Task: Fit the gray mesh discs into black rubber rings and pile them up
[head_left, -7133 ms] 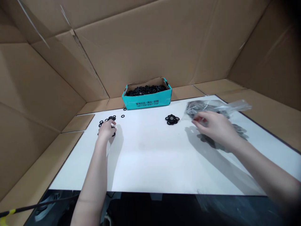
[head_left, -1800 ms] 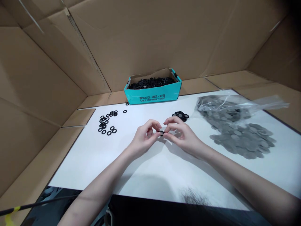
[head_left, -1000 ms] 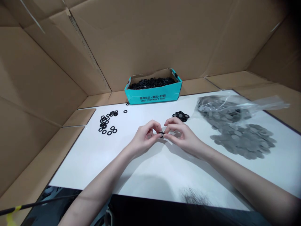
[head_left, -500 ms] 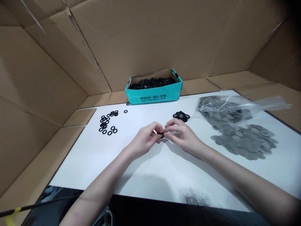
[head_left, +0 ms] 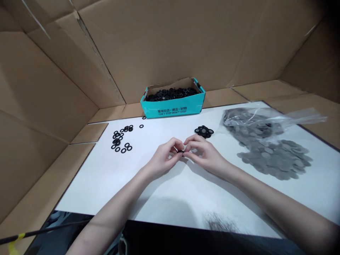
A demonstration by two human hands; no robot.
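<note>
The left hand (head_left: 165, 156) and right hand (head_left: 204, 151) meet above the white table (head_left: 106, 184), both pinching a black ring (head_left: 181, 152). From there, a teal box (head_left: 172, 108) of small rings (head_left: 172, 94) sits at twelve o'clock, grey-centred pieces (head_left: 204, 131) toward one, a clear bag (head_left: 249, 122) at two, grey discs (head_left: 278, 159) at three, loose rings (head_left: 116, 141) between nine and ten.

Only readable stuff is on the front of that teal cardboard box (head_left: 172, 105): "CAN'T STOP WON'T STOP" in black caps, plus Chinese above it, "运动 - 潮流 - 好物", first couple characters too mushy tbh.
</note>
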